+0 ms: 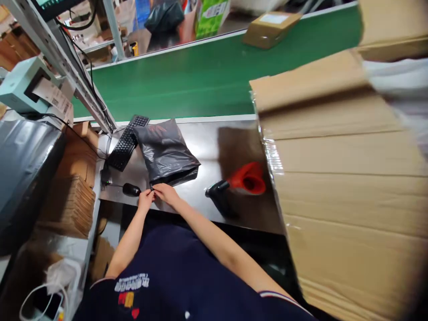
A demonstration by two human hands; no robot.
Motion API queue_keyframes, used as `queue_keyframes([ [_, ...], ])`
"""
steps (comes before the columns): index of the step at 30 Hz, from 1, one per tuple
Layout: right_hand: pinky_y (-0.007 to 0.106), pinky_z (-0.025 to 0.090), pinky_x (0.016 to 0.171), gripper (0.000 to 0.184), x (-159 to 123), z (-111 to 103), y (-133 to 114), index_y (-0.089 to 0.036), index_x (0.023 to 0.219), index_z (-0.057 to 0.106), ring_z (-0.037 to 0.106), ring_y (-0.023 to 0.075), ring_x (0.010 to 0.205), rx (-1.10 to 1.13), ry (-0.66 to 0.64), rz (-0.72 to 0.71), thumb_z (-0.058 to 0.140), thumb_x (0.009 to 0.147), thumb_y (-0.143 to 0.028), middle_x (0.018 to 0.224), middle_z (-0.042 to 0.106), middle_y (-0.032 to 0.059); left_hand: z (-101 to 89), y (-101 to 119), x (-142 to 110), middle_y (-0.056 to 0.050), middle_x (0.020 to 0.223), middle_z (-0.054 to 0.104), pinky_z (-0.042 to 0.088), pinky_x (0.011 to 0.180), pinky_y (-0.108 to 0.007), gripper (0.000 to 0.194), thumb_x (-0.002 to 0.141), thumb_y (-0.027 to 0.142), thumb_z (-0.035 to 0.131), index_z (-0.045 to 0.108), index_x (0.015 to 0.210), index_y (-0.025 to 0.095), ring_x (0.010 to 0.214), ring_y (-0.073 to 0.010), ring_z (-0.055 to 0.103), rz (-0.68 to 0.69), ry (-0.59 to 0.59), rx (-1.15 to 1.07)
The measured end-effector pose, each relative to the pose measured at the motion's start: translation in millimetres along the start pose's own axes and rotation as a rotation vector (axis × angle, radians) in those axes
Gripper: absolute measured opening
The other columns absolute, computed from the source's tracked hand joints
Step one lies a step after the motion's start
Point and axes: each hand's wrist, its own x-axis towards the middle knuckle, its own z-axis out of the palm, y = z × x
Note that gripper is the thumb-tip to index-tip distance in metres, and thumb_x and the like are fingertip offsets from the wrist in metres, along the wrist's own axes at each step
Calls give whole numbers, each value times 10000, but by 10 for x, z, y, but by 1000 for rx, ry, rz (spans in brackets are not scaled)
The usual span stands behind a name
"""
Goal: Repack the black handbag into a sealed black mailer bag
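A black plastic mailing bag point(165, 151) lies on the metal table, its mouth edge turned towards me. My left hand point(146, 199) is closed in a pinch at the bag's near left corner. Close beside it, my right hand point(165, 193) pinches the same corner, fingertips almost touching those of the left. Just left of my hands sits a black computer mouse point(131, 190). Beyond it, a black keyboard point(128, 142) lies at a slant, partly under the bag's left side. What the bag contains, if anything, is hidden.
A red tool with a black handle point(247, 179) rests right of my hands. Flattened cardboard point(341, 196) is stacked at the right. Behind the table runs a green conveyor point(174, 84) carrying a small carton point(270, 30). A label printer point(28, 84) and folded cartons point(72, 205) are at left.
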Motion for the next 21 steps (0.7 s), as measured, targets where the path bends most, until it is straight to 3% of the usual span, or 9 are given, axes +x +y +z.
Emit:
queue_keyframes([
  [3, 399, 550, 1042, 332, -14, -10, 30, -132, 1211, 789, 711, 264, 1151, 7, -50, -47, 534, 1026, -236, 1238, 793, 144, 28, -20, -85, -34, 777, 730, 650, 730, -310, 241, 781, 382, 832, 771, 787, 149, 662, -136, 687, 35, 16, 22],
  [6, 386, 547, 994, 328, -20, 4, 36, -133, 1108, 810, 710, 258, 1063, -20, -60, -51, 516, 1036, -260, 1117, 804, 138, 39, -31, -120, -51, 817, 733, 647, 720, -310, 220, 796, 357, 814, 757, 774, 145, 663, -138, 690, 54, 20, 75],
  [8, 394, 561, 951, 301, -16, 37, 9, -158, 1063, 813, 710, 267, 1007, -31, -26, -21, 542, 1023, -281, 1061, 804, 139, 29, -21, -122, -46, 785, 724, 632, 695, -306, 191, 821, 331, 781, 751, 836, 143, 635, -137, 675, 63, 34, 115],
  [12, 433, 566, 984, 312, 10, 118, -57, -162, 1178, 788, 707, 290, 1072, -10, 82, 39, 555, 1009, -283, 1173, 790, 166, -20, 30, -103, -59, 897, 770, 617, 785, -316, 269, 770, 272, 818, 741, 1006, 166, 699, -146, 690, 119, 84, 190],
  [16, 449, 566, 1020, 316, 22, 140, -66, -163, 1174, 793, 709, 294, 1108, 66, 122, 48, 548, 1000, -261, 1192, 791, 168, -49, 60, -62, -68, 899, 788, 609, 853, -334, 142, 816, 283, 766, 766, 924, 191, 772, -178, 715, 143, 64, 207],
  [21, 422, 575, 1010, 223, 63, 109, -115, -223, 1040, 819, 721, 268, 1068, 213, 182, 61, 634, 948, -307, 1125, 808, 121, -19, 94, 29, -50, 807, 772, 625, 788, -321, 142, 850, 313, 727, 774, 883, 184, 728, -173, 710, 100, 9, 129],
])
